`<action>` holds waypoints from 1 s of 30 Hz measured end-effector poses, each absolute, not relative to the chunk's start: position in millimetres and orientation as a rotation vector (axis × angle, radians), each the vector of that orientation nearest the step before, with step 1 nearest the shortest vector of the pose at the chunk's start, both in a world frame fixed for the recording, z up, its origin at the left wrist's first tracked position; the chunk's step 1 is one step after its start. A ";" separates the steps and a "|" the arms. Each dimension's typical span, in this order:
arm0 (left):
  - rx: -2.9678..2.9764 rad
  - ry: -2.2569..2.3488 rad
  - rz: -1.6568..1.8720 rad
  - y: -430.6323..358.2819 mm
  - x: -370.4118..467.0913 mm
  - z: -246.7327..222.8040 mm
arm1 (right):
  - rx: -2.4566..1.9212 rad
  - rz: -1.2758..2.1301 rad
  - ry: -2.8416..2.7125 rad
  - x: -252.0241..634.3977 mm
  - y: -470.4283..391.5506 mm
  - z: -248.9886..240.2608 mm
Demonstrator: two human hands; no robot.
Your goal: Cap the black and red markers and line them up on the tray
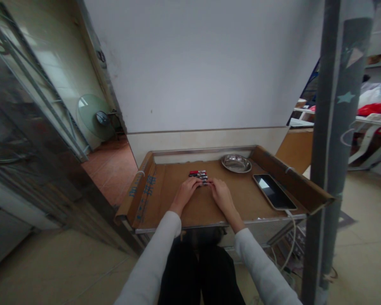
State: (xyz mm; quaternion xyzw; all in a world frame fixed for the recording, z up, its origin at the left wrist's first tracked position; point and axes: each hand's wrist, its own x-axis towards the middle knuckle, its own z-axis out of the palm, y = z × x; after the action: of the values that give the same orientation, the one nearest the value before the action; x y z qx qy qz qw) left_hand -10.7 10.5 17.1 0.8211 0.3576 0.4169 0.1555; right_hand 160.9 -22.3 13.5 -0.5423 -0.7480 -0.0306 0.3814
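A short row of small red and black battery-like sticks (198, 173) with silvery ends lies across the cardboard-lined table (168, 176). My left hand (188, 190) rests at the left side of the row's near end, fingers bent and closed on the nearest dark stick (205, 184). From the other side, my right hand (220, 192) has its thumb and fingers closed at that stick's right end. The fingertips cover much of it, so its exact kind is unclear. The red stick at the far end of the row lies apart from both hands.
A round metal dish (236, 163) stands at the table's back right. In front of it lies a phone (274, 191) with a white cable (294, 241) hanging over the front edge. Cardboard sides (292, 180) border the tabletop. A grey post (332, 140) rises at the right.
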 end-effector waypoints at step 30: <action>2.500 1.261 1.163 17.0 -8.5 13.1 | -1.467 -0.098 -1.776 165.2 -24.0 14.2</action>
State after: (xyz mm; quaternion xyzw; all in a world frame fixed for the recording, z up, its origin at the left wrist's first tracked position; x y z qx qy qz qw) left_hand -8.5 17.0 13.1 0.8233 0.4153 0.3830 0.0551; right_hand 165.2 -24.0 14.2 -0.5816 -0.7039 -0.0388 0.4058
